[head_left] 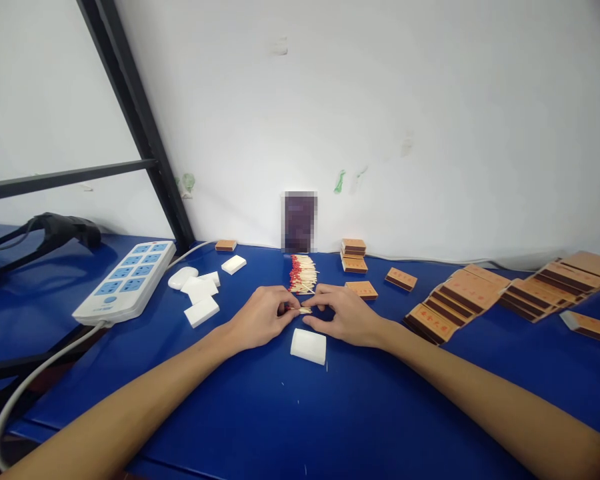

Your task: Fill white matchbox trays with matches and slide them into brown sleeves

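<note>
A small bunch of matches [305,310] lies between my two hands, just above the blue table. My left hand [264,316] is closed, its thumb and fingers pinching the bunch at the red-headed end. On the other side, my right hand [347,315] curves toward the pale stick ends. Its thumb and forefinger are apart, and the forefinger seems to touch the sticks. Right behind the hands is a heap of matches [306,273], red heads mostly to the left. A white matchbox tray [309,346] sits in front of my fingers; its inside cannot be seen.
At the left are several white trays [201,311], a power strip [130,280] with its cable and a black metal frame [147,133]. Stacked matchboxes [354,256] stand behind my right hand. Flat matchbox sleeves [473,290] overlap at the right. A white wall [380,100] closes the back.
</note>
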Tool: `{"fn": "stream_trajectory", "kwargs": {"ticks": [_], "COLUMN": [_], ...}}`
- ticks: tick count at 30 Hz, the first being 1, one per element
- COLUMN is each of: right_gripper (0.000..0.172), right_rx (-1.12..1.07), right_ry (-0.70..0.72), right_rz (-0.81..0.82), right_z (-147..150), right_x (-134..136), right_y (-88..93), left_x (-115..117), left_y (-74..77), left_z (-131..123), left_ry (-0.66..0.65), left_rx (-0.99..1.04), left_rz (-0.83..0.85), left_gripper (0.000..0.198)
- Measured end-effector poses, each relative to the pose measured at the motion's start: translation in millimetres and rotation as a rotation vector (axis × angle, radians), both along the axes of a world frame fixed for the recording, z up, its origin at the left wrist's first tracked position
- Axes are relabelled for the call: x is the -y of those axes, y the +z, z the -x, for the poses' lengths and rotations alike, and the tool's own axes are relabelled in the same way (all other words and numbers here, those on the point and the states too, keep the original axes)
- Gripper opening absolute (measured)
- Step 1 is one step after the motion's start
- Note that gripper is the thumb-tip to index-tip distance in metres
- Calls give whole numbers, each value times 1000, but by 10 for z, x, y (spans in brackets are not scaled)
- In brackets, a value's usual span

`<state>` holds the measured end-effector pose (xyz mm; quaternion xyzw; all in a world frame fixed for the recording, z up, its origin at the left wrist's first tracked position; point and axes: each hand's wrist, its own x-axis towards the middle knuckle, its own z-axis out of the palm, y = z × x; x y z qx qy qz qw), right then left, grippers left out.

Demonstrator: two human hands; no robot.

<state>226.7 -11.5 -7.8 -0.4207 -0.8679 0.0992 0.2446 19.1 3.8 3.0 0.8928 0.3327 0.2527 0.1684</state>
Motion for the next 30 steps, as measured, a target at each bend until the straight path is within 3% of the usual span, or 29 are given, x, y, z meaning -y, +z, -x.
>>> {"fn": "stream_trajectory", "kwargs": {"ticks": [10,16,20,25,30], "right_gripper": [19,14,12,19,20], "right_rx": [-25,16,69,173,415], "right_ry": [15,28,45,15,-57], "right_rz": [27,13,5,-15,-16], "right_z": [0,6,14,42,92], "right_x": [-36,-20,-20,-3,52], "right_y": [-31,-15,15,82,169], "left_x": [-7,14,34,35,35], "left_y": [1,71,112,95,88], "left_z": [18,66,32,-4,-6], "left_ry": [10,5,6,18,33], "left_rx": [-127,-401,-533,-630,-645], "left_rz": [-132,-327,-372,-385,-356], "left_gripper": [18,30,27,21,23]}}
